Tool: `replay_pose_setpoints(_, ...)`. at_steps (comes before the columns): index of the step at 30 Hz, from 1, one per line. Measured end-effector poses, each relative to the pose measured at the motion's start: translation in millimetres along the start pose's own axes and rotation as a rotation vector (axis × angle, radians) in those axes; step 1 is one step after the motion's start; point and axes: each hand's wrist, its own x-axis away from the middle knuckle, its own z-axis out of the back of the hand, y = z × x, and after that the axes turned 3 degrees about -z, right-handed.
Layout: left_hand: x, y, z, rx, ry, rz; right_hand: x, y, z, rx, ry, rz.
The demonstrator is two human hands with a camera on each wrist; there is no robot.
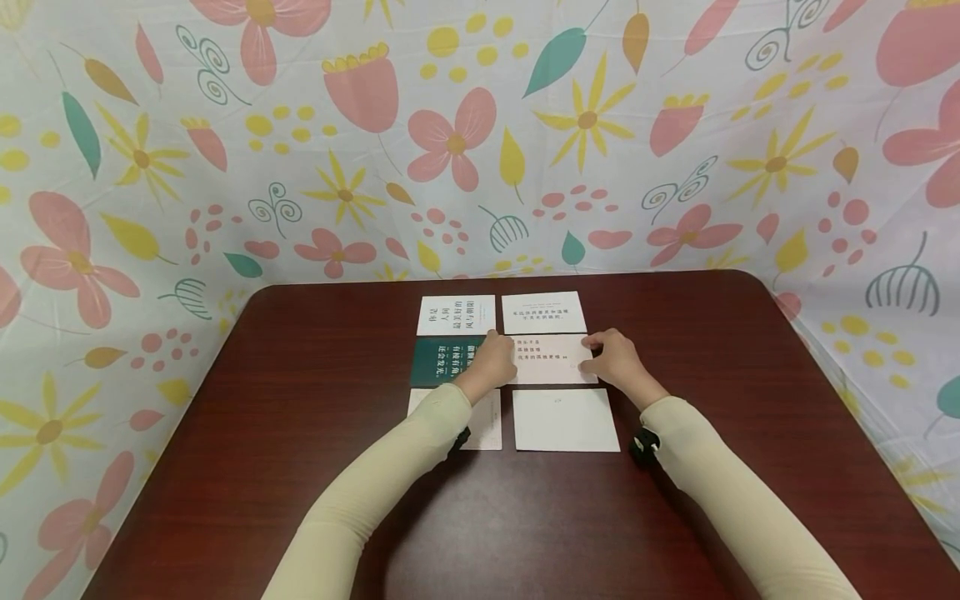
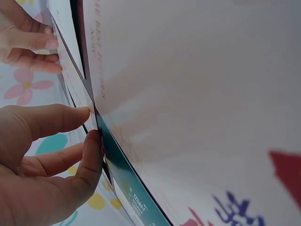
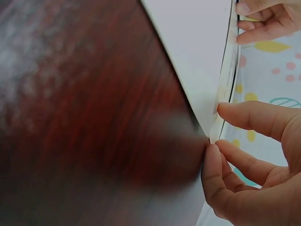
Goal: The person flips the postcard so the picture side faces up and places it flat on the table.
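Note:
A pale pink printed card [image 1: 551,360] lies on the table in the middle row, right column. At its left edge, my left hand [image 1: 491,365] holds it with thumb and fingertips; that hand covers part of the dark green card [image 1: 438,361]. My right hand [image 1: 618,365] holds the pink card's right edge. In the left wrist view, the thumb and index fingertip of the left hand [image 2: 51,160] come close together at the card edge. The right wrist view has the right hand [image 3: 254,165] with thumb and fingers at a card corner.
Two white printed cards, left [image 1: 456,315] and right [image 1: 543,312], form the back row. In front lie a blank-looking white card [image 1: 566,421] and a pale card [image 1: 487,425] partly under the left sleeve. The dark red table [image 1: 315,350] meets a flowered cloth [image 1: 450,192] behind.

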Motion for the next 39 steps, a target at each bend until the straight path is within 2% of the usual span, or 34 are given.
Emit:
replay_pose_setpoints(3,-0.7,-0.2,0.5,-0.022,0.010,-0.009,0.4,-1,1,-0.015,-0.004,-0.002)
replay_pose_setpoints(6,-0.7,0.1,1.2,-0.005,0.018,-0.001,-1.3,0,0,-0.027,-0.018,-0.004)
replay_pose_setpoints(11,1.6,1.0,0.7,0.050,0.033,0.021,-1.1,0,1,-0.019,-0.021,0.015)
replay_pose_setpoints(17,6.5,1.9,0.8,0.102,0.071,0.017,3.1,2,5,-0.040,0.012,0.042)
replay_pose_setpoints(22,13.2,2.5,3.5,0.214,0.106,0.001,8.6,5,9,-0.056,0.035,0.059)
replay_pose_setpoints(29,31.9,4.4,6.9,0.378,0.125,-0.015,26.3,8,14,-0.091,0.024,0.032)
replay_pose_setpoints(39,75.3,13.0,-3.7,0.575,0.051,0.019,63.8,15,12,-0.092,-0.041,0.020)
